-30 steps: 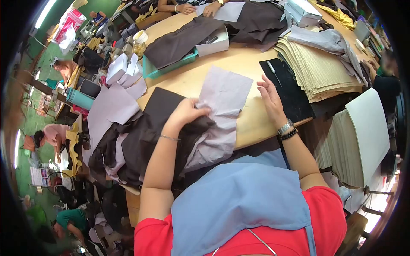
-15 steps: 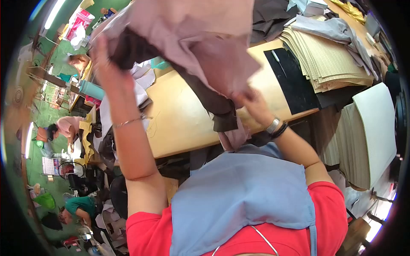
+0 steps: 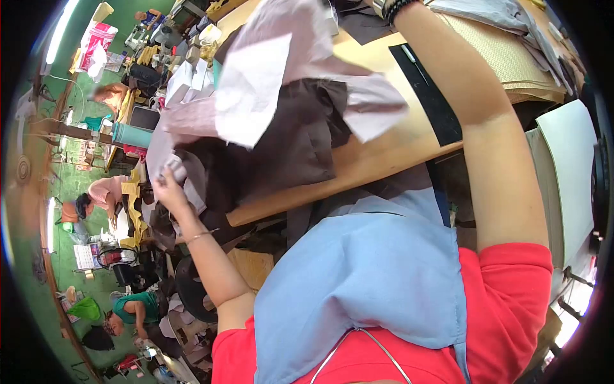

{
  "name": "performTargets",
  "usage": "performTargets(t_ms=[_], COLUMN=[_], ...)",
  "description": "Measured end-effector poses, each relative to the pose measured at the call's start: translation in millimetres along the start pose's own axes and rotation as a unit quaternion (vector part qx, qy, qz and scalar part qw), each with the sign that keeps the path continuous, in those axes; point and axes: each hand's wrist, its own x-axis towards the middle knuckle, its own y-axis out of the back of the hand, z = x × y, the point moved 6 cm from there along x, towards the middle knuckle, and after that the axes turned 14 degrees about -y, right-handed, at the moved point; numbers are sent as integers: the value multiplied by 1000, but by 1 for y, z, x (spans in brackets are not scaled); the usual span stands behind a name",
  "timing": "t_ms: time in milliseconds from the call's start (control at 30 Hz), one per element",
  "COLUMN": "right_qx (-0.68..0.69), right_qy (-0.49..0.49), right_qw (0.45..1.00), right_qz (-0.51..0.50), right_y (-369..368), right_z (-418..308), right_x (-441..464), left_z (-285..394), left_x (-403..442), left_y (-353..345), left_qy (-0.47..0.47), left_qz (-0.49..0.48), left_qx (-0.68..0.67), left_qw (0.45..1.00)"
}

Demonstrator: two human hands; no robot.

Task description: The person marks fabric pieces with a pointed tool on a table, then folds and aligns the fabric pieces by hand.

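Pinkish-mauve fabric [image 3: 307, 38] and dark brown fabric [image 3: 281, 141] lie crumpled over the left part of the wooden table [image 3: 364, 160], with a pale flap [image 3: 252, 96] turned up on top. At the lower left of this heap, my left hand [image 3: 168, 191] has its fingers closed on a fabric edge. My right arm stretches to the far side of the table. Its wrist, with a watch and a dark bracelet, reaches the top edge of the view, and the hand beyond is cut off. Dark fabric pieces [image 3: 368, 25] lie near that wrist.
A white-handled tool [image 3: 409, 56] lies on a black sheet [image 3: 430, 105]. Stacked cream textured sheets [image 3: 492, 57] are at the right, with a tall stack of pale boards [image 3: 566, 173] below. Several people work at the left, one in a green shirt [image 3: 139, 308].
The raised fabric has come down onto the table and leftward. My left hand has lowered toward the table's left end. My right hand has left the fabric's lower corner and gone up out of frame.
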Motion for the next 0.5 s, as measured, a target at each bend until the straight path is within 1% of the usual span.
performTargets(t_ms=[67,100,133,167,200,233,267,300,333,400,433,467,500], right_qx=[-62,-80,-149,-255,-255,-334,-335,-307,-403,-421,-366,-307,-251], right_qy=[24,77,-12,-33,-26,-113,-111,-121,-50,40,-21,-81,-155], right_qw=[996,993,987,962,965,933,931,942,910,906,930,947,954], right_qz=[-64,-43,-57,-95,-49,-68,-87,-54,-85,-16,-25,-35,-43], right_y=[-6,-2,2,7,12,14,8,6,-3,-11,-13,-15,-16], right_z=[7,20,46,48,66,77,68,99,96,81,84,87,90], right_x=[-26,-44,-59,-91,-119,-146,-172,-191,-201,-220,-220,-219,-216], left_z=[17,-3,7,27,52,78,106,139,171,222,240,259,274], left_x=[-51,-60,-74,-85,-94,-97,-96,-93,-91,-88,-85,-83,-81], left_y=[-14,-13,-12,-16,-19,-28,-41,-59,-79,-124,-151,-177,-200], left_qy=[91,11,-27,-68,-108,-170,-233,-304,-321,-420,-443,-447,-472], left_qz=[113,141,162,156,149,120,88,30,-21,-92,-140,-190,-218], left_qx=[-125,-95,-70,-58,-45,-19,5,-15,-45,-60,-97,-150,-151], left_qw=[981,985,984,984,982,978,968,952,946,901,880,861,841])
